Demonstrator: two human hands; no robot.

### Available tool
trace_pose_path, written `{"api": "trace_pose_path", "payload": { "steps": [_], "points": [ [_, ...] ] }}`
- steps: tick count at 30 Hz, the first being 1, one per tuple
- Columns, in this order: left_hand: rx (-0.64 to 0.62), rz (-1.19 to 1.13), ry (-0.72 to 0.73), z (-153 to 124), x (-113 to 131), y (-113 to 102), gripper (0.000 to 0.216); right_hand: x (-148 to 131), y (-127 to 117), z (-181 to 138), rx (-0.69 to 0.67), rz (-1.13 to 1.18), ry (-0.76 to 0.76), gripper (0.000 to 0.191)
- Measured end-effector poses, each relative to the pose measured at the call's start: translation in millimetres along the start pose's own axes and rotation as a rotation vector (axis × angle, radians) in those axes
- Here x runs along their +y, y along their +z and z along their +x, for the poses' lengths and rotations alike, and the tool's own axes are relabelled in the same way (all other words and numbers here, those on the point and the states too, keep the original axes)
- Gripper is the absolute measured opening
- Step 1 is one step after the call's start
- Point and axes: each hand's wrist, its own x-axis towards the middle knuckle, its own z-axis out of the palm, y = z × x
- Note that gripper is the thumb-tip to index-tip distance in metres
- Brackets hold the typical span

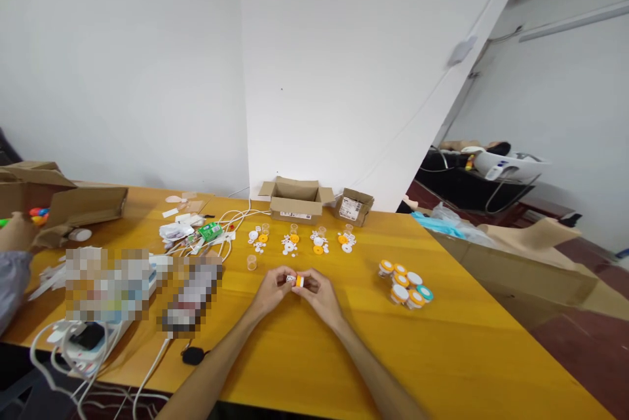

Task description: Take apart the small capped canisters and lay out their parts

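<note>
In the head view, my left hand [273, 289] is closed on a small white part with holes [290, 280]. Beside it, my right hand [319, 291] pinches an orange-and-white cap [299, 282], and the two pieces meet or nearly meet above the table. Fingers hide much of both. To the upper left of my hands stands a clear plastic cup [252, 263]. Behind them lie several groups of white discs and rings with orange caps [318, 249] and small clear cups [322, 232]. Off to the right is a cluster of capped cups [401, 281], mostly orange-rimmed, one with a teal rim [424, 293].
An open cardboard box [296, 208] and a smaller carton [353, 208] stand by the wall. On the left are tangled white cables [230, 220], a green packet [210, 231], a blurred-out phone-shaped item [193, 295] and a power strip [91, 358]. Another person's arm [14, 276] reaches in at far left.
</note>
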Motion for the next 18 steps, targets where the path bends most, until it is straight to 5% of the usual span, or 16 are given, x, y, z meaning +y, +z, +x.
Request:
{"api": "trace_pose_path", "payload": {
  "steps": [9,18],
  "points": [
    [0.025,0.034,-0.030,0,-2,-4,0.030,2,-5,2,0.014,-0.017,-0.028,0.039],
    [0.183,0.094,0.024,3,-7,-7,0.022,13,-19,10,0.095,-0.137,-0.064,0.040]
  ]
}}
